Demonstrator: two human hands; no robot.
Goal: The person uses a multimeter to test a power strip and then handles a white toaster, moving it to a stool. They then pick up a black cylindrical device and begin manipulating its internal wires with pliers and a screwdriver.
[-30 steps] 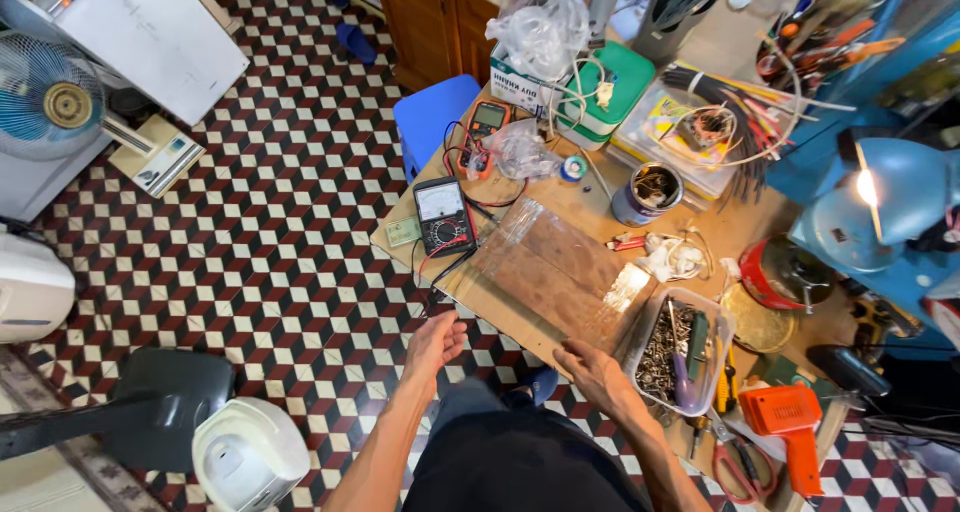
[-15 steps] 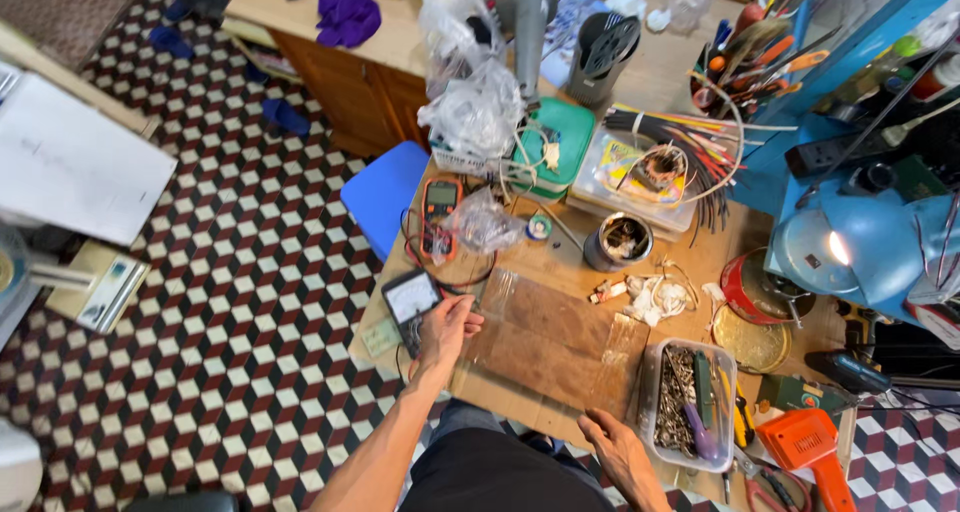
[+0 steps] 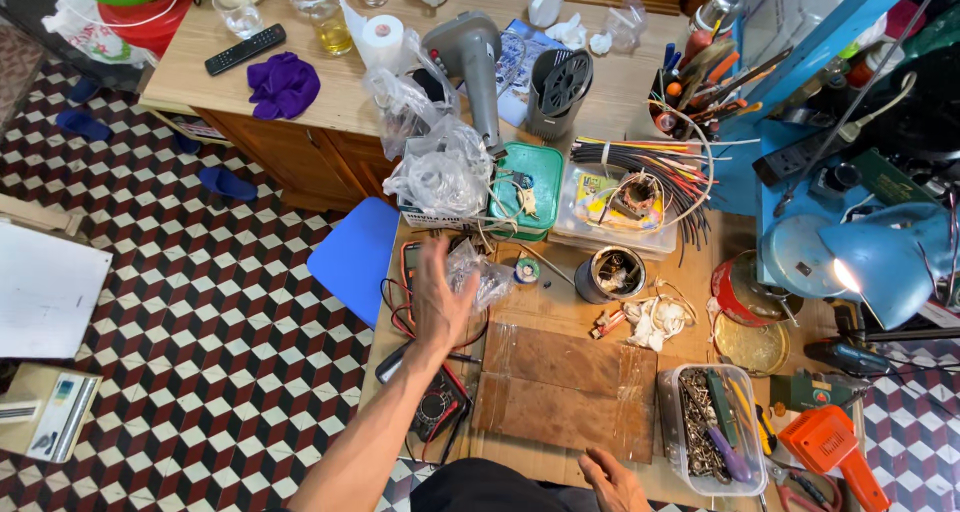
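Observation:
My left hand (image 3: pixel 440 302) is raised over the left part of the wooden workbench (image 3: pixel 560 317), blurred, with its fingers spread and nothing in it. It hovers beside a crumpled clear plastic bag (image 3: pixel 482 275) and above red and black test leads. A black multimeter (image 3: pixel 436 412) lies under my left forearm. My right hand (image 3: pixel 612 478) rests at the bench's near edge, fingers loose and holding nothing, just below a brown tape-covered board (image 3: pixel 565 387).
A clear tub of screws and tools (image 3: pixel 715 427) stands to the right of the board. Behind it are a tin can (image 3: pixel 610 272), a green basket (image 3: pixel 530 187), a wire bundle (image 3: pixel 650 162) and a lit blue lamp (image 3: pixel 880 257). A blue stool (image 3: pixel 355 257) stands at the left.
My left hand has lifted off the multimeter and moved up toward the plastic bag. My right hand has stayed at the near edge. The view has tilted toward the back counter.

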